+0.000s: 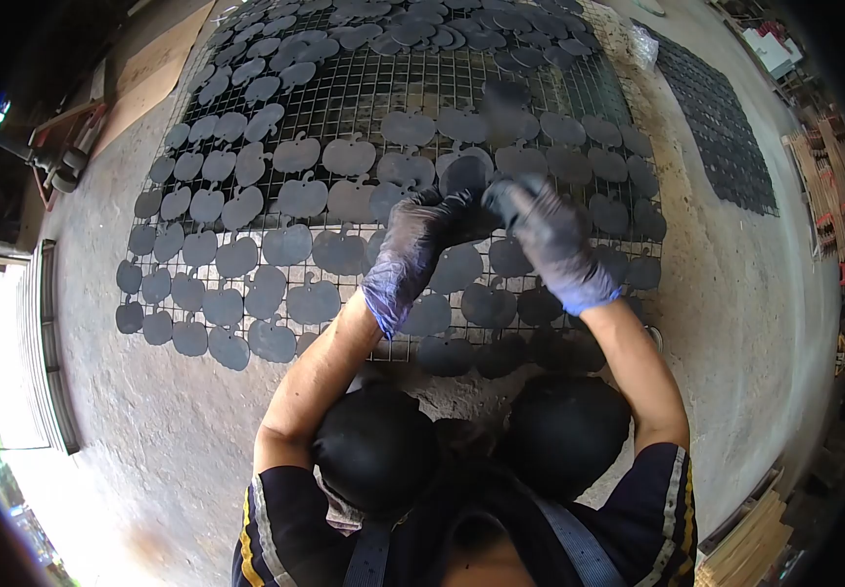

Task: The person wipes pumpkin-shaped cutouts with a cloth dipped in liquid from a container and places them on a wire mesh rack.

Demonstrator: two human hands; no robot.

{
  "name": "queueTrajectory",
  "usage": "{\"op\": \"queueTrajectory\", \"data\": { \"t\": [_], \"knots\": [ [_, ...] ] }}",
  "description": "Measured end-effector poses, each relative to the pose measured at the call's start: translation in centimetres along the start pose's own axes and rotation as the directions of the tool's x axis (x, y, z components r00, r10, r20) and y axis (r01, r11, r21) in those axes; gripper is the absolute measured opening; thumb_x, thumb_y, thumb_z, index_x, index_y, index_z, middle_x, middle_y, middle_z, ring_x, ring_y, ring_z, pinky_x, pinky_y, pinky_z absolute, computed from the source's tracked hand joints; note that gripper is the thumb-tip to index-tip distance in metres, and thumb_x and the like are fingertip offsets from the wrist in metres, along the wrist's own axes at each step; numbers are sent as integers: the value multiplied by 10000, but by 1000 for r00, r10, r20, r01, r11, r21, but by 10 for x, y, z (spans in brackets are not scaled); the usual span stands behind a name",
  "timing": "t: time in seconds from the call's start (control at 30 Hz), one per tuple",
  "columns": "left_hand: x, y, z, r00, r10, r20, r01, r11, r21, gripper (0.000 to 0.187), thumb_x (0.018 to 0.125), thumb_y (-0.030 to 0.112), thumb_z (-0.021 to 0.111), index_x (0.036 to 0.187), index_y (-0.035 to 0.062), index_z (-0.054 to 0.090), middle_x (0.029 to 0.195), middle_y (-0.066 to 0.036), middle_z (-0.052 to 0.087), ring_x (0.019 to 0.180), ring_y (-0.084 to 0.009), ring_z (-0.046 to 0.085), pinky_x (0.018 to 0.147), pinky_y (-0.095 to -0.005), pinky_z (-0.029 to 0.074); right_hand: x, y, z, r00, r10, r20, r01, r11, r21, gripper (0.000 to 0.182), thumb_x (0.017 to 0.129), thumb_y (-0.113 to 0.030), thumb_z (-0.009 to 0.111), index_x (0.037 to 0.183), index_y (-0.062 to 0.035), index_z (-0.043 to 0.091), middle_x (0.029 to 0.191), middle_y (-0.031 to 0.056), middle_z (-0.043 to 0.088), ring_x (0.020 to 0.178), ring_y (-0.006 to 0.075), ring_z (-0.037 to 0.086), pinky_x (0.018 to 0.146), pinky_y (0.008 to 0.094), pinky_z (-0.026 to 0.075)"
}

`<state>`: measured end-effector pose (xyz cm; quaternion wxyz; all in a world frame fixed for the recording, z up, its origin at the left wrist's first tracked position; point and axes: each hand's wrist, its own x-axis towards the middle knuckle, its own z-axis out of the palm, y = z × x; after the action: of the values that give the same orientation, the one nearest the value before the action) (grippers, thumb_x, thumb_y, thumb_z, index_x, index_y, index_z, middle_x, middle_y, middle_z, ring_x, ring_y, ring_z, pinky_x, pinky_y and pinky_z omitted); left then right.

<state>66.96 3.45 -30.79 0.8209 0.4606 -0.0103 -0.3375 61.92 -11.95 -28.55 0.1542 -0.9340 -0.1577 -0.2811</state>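
Note:
My left hand [417, 235], in a blackened purple glove, is closed around something dark. A dark rounded plate [464, 176], like the flat pumpkin cutouts below, stands out from its fingers. My right hand [551, 235], gloved the same way, is close beside it, its fingers smeared by motion. Under both hands, rows of flat dark pumpkin-shaped cutouts [349, 157] lie on a wire mesh [329, 98]. Just beyond the hands is a blurred dark shape [507, 95] above the mesh.
More cutouts [412, 29] overlap at the mesh's far end. A second dark panel [721, 122] lies to the right on the concrete floor [726, 342]. My knees [373, 445] are at the near edge. A wheeled metal frame [55, 152] stands left; wooden pieces [750, 538] lie at lower right.

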Motion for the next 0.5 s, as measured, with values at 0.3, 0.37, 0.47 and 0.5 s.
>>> {"op": "queueTrajectory", "data": {
  "t": [0.3,0.37,0.47,0.5],
  "knots": [
    [0,-10,-4,999,-7,-49,14,989,150,218,799,142,530,914,-43,543,798,-69,585,699,-107,562,633,-218,464,-11,5,12,990,-30,138,20,997,72,441,587,66,551,995,-102,538,964,94,519,823,250,553,656,306,490],
    [-2,-13,-6,997,-37,-74,49,983,177,230,798,149,532,926,-43,539,817,-66,586,696,-112,564,644,-226,466,-5,29,19,961,249,117,-225,956,-188,304,635,46,555,911,-82,542,904,90,545,740,248,562,641,298,483],
    [-1,-10,-8,996,29,-84,-15,988,155,226,758,117,567,899,-59,553,786,-84,592,664,-137,577,636,-243,486,-6,43,21,935,347,-74,-314,907,281,262,652,23,562,889,-83,529,751,93,567,677,228,566,582,305,473],
    [1,-14,-10,996,27,-86,-13,988,153,226,758,117,567,899,-59,553,786,-84,592,664,-137,577,636,-243,486,1,25,10,970,244,-2,-238,947,214,268,644,19,570,889,-83,533,728,92,565,677,222,566,584,301,474]
  ]
}}
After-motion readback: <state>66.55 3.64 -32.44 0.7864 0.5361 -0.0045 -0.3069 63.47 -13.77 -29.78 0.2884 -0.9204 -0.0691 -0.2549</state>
